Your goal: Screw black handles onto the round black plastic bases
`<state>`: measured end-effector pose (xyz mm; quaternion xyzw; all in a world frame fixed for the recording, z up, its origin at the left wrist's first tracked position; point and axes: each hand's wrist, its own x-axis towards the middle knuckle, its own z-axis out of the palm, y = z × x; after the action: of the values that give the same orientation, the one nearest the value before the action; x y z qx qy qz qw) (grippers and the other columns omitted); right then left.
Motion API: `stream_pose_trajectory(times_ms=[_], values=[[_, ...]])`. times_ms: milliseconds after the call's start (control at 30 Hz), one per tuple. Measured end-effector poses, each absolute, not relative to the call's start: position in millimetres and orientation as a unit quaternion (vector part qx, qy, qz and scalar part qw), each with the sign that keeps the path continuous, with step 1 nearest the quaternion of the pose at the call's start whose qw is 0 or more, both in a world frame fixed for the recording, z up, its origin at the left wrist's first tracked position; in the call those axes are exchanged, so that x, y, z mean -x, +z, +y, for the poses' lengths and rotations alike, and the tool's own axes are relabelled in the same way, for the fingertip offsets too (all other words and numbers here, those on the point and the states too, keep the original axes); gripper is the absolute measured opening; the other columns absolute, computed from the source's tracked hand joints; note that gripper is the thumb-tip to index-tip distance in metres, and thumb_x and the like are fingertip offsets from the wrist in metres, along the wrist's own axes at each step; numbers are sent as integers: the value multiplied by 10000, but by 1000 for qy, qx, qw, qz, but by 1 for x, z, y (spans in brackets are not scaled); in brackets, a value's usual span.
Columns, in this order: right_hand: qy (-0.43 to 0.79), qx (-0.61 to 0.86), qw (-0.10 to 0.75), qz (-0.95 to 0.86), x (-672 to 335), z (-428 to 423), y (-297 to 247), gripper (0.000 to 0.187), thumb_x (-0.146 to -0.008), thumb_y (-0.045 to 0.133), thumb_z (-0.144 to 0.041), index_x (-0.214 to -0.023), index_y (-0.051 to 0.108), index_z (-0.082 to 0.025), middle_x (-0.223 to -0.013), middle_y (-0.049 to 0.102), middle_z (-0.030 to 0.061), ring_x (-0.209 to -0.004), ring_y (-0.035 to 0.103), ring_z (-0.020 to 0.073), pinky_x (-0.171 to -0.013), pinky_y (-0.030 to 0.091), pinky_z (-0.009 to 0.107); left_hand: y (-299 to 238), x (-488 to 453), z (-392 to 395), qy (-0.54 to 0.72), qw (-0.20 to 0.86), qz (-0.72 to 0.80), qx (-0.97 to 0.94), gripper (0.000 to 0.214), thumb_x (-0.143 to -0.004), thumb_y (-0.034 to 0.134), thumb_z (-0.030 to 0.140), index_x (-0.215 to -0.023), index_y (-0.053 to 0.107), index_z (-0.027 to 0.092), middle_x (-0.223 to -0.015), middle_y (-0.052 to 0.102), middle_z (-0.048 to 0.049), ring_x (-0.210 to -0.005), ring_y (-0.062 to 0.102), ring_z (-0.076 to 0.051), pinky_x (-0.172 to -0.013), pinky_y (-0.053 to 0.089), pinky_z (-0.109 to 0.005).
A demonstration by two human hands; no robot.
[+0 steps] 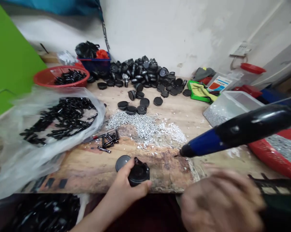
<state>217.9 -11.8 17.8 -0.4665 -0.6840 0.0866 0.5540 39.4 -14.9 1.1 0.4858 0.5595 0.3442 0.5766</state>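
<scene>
My left hand (126,187) grips a black round plastic part (138,172) at the front edge of the wooden table. A grey round disc (122,162) shows just left of that part; whether the two are joined I cannot tell. My right hand (220,203) is at the lower right, smeared by motion, so its fingers cannot be read. Above it, apart from the hand, a blue and black electric screwdriver (232,130) slants with its bit toward the tabletop. Small metal pins (140,124) and white plastic pieces (172,132) lie heaped beyond my hands, beside several black plastic rods (110,139).
Black round parts (145,72) are piled against the wall. At left stand a plastic bag (87,135) of black pieces and a red basin (36,79). A clear bin (242,96), a green tray (191,90) and a red tub (263,154) flank the right side.
</scene>
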Motion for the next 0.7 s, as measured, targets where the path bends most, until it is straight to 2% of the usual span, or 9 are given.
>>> stream_pose_trajectory(times_ms=[67,100,167,200,400,567,700], values=[[117,435,498,-741,-203,-13,5,507,-786,658,-341,-1248,456,-294,-1147,493,85,-1031,537,267,-781,520,420,0,-34,-19,350,495,550,-575,356,-687,641,173,-1023,526,197,-959,609,-33,-920,583,-200,-830,464,-305],[148,423,459,-767,-194,-12,1,378,-814,641,-290,-1170,518,-255,-1060,536,76,-962,560,230,-766,525,384,-1,-32,-21,353,456,540,-613,370,-694,610,132,-1043,516,209,-1007,599,-39,-969,575,-204,-864,457,-313],[207,402,388,-803,-177,-6,-3,162,-887,542,-192,-1047,565,-208,-928,582,54,-872,574,181,-754,522,335,-3,-26,-24,351,390,527,-668,384,-716,550,78,-1065,493,229,-1065,573,-45,-1027,560,-199,-902,447,-317],[222,392,375,-810,-170,-2,-4,137,-911,486,-154,-1011,569,-198,-891,592,48,-849,576,170,-752,518,323,-4,-23,-26,346,366,527,-685,376,-734,531,70,-1069,482,234,-1076,563,-48,-1042,555,-196,-909,446,-317],[173,313,340,-870,-130,14,-12,209,-942,392,-139,-1042,576,-142,-892,614,68,-827,569,167,-753,495,290,-16,21,-35,316,263,574,-708,393,-812,559,181,-1174,422,246,-1153,558,-79,-1106,532,-227,-930,449,-360],[74,299,239,-921,-78,28,-19,189,-893,412,-137,-928,598,-134,-886,616,93,-816,540,230,-741,469,365,-48,74,-30,269,87,644,-711,432,-772,630,351,-1160,497,216,-1216,567,-136,-1146,500,-345,-962,386,-523],[52,315,223,-921,-50,33,-27,167,-828,478,-133,-931,605,-97,-855,626,127,-788,524,269,-726,441,420,-71,102,-18,294,96,647,-697,391,-780,600,357,-1131,514,209,-1178,605,-141,-1126,540,-333,-952,420,-520]])
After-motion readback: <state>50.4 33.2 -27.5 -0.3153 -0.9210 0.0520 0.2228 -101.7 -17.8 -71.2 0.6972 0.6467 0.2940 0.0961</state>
